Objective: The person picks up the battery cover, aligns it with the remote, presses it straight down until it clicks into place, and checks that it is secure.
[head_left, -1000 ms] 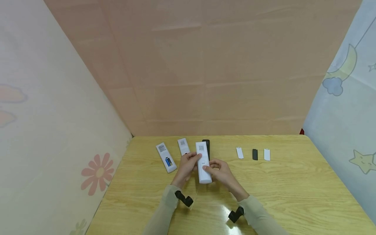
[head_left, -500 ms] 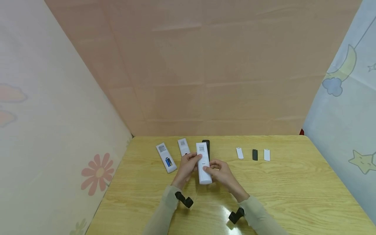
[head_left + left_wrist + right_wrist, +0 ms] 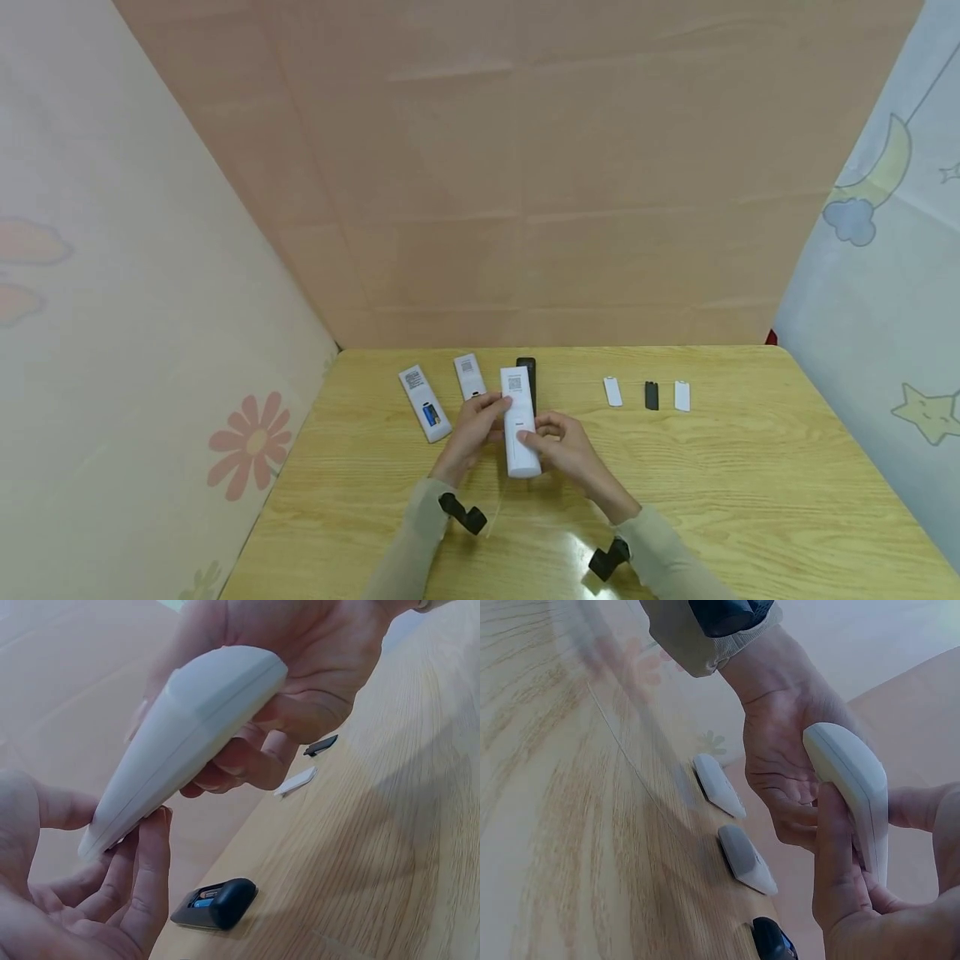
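Above the table, both hands hold a white remote control, its back with a printed label facing up. My left hand pinches its left side near the middle, thumb on the back and fingers underneath. On the right side, my right hand grips it lower down, thumb pressed near the battery cover. In the left wrist view the remote's keypad side is mostly hidden. Behind the held remote lies a black remote control with batteries showing in its uncovered compartment.
Two more white remotes lie at left: one shows a blue battery, and the other is partly covered by my left hand. Two white battery covers and a black cover lie at the back right.
The held remote and both hands have come slightly toward me. My left thumb has slid a little toward the remote's left edge. Things on the table stay put.
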Action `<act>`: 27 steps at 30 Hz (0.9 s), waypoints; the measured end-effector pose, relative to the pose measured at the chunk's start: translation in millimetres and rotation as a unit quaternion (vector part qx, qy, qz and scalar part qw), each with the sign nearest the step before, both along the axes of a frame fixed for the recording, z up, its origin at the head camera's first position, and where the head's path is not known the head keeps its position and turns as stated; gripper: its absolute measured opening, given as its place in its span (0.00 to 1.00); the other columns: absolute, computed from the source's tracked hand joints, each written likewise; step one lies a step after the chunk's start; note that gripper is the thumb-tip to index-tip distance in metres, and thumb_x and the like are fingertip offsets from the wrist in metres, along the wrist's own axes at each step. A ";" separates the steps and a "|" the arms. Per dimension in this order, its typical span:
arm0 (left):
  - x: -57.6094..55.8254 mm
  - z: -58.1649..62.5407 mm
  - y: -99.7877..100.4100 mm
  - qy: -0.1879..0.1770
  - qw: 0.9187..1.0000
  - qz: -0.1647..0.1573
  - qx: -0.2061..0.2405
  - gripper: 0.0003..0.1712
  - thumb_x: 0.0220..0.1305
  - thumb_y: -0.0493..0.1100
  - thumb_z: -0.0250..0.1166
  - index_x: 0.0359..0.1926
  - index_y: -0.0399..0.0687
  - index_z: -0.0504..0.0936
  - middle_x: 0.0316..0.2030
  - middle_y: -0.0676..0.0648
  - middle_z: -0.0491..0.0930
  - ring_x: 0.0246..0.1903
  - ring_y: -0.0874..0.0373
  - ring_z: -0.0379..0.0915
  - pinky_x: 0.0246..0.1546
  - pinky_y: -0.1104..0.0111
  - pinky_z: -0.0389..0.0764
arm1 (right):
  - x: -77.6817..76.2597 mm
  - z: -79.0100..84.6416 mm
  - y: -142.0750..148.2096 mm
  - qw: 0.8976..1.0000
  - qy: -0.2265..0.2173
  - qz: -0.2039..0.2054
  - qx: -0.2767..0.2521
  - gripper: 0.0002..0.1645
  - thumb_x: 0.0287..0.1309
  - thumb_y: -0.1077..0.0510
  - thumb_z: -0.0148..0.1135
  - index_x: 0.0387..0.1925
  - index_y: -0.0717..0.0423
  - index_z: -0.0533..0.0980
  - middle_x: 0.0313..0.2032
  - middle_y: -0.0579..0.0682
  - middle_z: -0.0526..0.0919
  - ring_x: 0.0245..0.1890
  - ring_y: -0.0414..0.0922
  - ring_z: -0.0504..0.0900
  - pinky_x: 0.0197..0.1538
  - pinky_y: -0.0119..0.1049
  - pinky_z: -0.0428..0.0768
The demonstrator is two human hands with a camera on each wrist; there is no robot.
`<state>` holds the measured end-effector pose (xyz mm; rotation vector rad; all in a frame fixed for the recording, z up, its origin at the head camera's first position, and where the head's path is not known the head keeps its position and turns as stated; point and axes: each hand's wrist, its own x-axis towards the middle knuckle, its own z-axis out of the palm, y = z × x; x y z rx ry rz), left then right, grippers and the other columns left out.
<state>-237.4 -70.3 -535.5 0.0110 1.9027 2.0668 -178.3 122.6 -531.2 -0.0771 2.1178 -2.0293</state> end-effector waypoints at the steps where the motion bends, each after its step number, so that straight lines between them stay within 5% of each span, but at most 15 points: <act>1: 0.4 0.5 -0.2 0.001 1.000 0.000 -0.002 0.27 0.77 0.53 0.66 0.64 0.37 0.81 0.47 0.42 0.88 0.40 0.55 0.88 0.39 0.67 0.88 | 0.4 0.1 0.3 1.000 0.001 0.002 0.000 0.22 0.71 0.55 0.70 0.54 0.69 0.78 0.40 0.52 0.86 0.35 0.45 0.87 0.36 0.44 0.91; 27: 5.8 12.3 -17.1 0.022 0.999 0.024 -0.014 0.33 0.77 0.51 0.66 0.72 0.33 0.74 0.54 0.36 0.85 0.42 0.53 0.89 0.43 0.63 0.90 | -0.2 6.3 -11.7 1.000 0.002 0.027 -0.016 0.26 0.74 0.53 0.68 0.61 0.70 0.76 0.46 0.55 0.88 0.39 0.45 0.89 0.42 0.42 0.91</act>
